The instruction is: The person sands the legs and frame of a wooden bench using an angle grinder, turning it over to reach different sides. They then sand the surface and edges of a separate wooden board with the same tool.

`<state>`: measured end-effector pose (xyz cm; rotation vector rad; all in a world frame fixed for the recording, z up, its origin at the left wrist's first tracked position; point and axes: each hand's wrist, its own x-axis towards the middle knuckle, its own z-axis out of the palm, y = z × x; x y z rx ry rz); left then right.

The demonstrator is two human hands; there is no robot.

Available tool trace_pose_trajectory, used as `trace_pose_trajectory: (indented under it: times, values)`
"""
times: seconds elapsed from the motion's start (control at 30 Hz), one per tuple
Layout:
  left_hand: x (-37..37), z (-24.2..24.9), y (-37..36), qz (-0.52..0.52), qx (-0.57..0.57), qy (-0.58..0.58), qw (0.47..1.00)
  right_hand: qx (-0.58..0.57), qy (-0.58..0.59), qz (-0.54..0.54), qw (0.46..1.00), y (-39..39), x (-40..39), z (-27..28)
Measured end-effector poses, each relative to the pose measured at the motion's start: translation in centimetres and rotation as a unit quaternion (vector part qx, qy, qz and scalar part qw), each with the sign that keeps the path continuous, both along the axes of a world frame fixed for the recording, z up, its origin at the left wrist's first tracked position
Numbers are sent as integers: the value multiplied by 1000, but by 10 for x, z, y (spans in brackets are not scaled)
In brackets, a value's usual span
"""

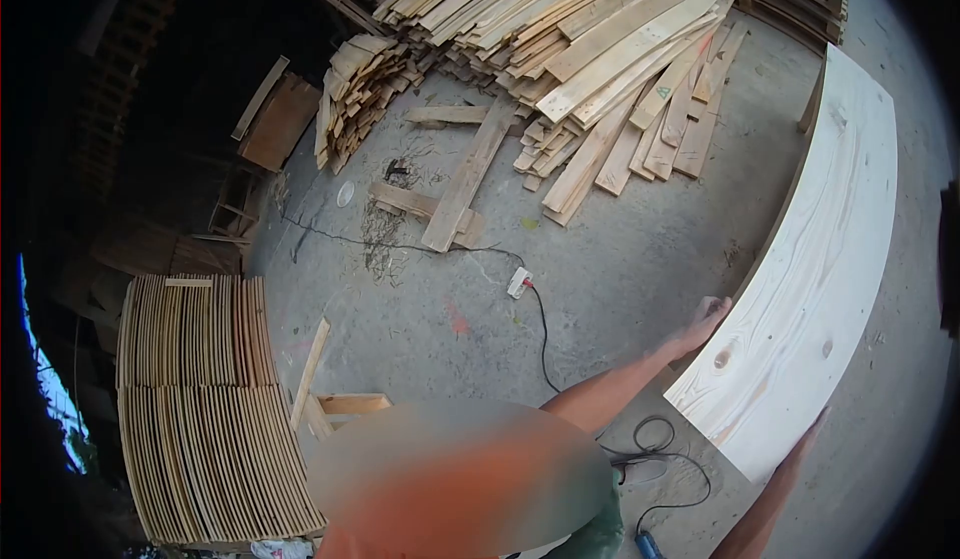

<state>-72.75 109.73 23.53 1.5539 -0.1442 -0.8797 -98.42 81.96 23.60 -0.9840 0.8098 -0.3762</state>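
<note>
A long, pale wooden panel [800,289] with knots and wavy grain stretches along my right side, and a darker board shows under its left edge. My left hand [703,327] is closed on that left edge near the close end, fingers curled. On the opposite edge, my right hand [808,442] holds the panel's side, most of its fingers hidden. A blue corded tool [648,544] lies on the floor below and between my forearms, partly cut off by the frame.
A big pile of loose boards [600,49] lies across the back. Stacked slats [200,409] stand at the left. Two crossing planks [470,179] and a white power strip [520,282] lie on the concrete floor, with a black cable [545,339] trailing toward me.
</note>
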Motion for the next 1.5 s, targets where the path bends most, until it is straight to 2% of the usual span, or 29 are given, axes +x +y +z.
trace_pose_trajectory:
  times: [0.03,0.07,0.1,0.13,0.17,0.2,0.23,0.27,0.47,0.53,0.63,0.73,0.77,0.8,0.83,0.87,0.9,0.93,1.03,1.07,1.13,1.17,1.23,1.3,1.37,1.4,1.43,1.47,1.5]
  values:
    - [-6,8,-1,-3,0,-1,1000,-20,-7,15,1000,-3,-10,-18]
    - [-18,10,-1,3,39,-79,996,-40,-14,32,999,2,-26,-29]
    - [-27,12,1,12,78,-160,984,29,-7,8,1000,9,-49,-36]
    - [-36,46,7,-35,133,-194,971,96,-6,-15,995,20,-75,-45]
    - [-41,66,11,-88,147,-176,969,-163,24,22,986,41,-107,-68]
    - [-49,52,8,-104,149,-200,963,-3,179,-48,983,42,-163,-124]
    - [-51,40,6,-84,129,-215,965,125,279,-105,946,41,-196,-177]
    - [-45,52,12,-100,101,-187,972,158,341,-144,916,74,-204,-172]
    - [-36,57,27,-118,90,-361,921,35,323,-84,942,95,-106,-326]
    - [-34,44,33,-138,89,-447,879,-13,320,-72,945,105,-74,-378]
    - [-23,31,48,-131,86,-519,840,-72,348,-91,930,127,-89,-455]
    - [-26,38,45,-144,28,-542,827,-69,481,-242,840,216,-299,-483]
    - [-20,39,40,-150,68,-618,769,-53,548,-294,782,284,-396,-462]
    - [-18,35,33,-149,14,-563,813,-32,598,-336,727,349,-419,-407]
    - [-16,34,30,-153,4,-572,806,-5,560,-521,645,338,-392,-366]
    - [-27,37,29,-141,-21,-505,851,-68,618,-508,597,335,-401,-363]
    - [-33,35,29,-130,-36,-502,854,-105,637,-495,582,332,-421,-374]
    - [-35,36,33,-111,-44,-509,853,-96,577,-520,622,326,-445,-389]
    - [-39,37,57,-117,-84,-419,896,-53,604,-482,633,294,-467,-377]
    - [-52,30,64,-120,-83,-418,897,-17,544,-516,662,285,-476,-378]
    - [-79,10,73,69,-103,-518,846,19,472,-554,686,280,-487,-384]
    - [-87,-2,79,101,-141,-564,808,12,435,-565,701,281,-490,-390]
    - [-109,-29,86,225,-183,-665,689,1,397,-576,714,291,-494,-385]
    - [-134,-53,97,202,-208,-719,632,5,244,-563,790,306,-482,-366]
    - [-170,-88,108,37,-270,-724,634,6,190,-544,817,319,-450,-339]
    - [-192,-96,106,-151,-260,-685,664,4,133,-528,839,321,-430,-325]
    - [-213,-110,86,-333,-261,-557,715,6,132,-530,837,322,-410,-308]
    - [-239,-127,64,-455,-159,-171,859,25,48,-478,877,319,-388,-288]
    - [-262,-153,43,-532,-86,-145,830,45,-35,-419,906,317,-368,-274]
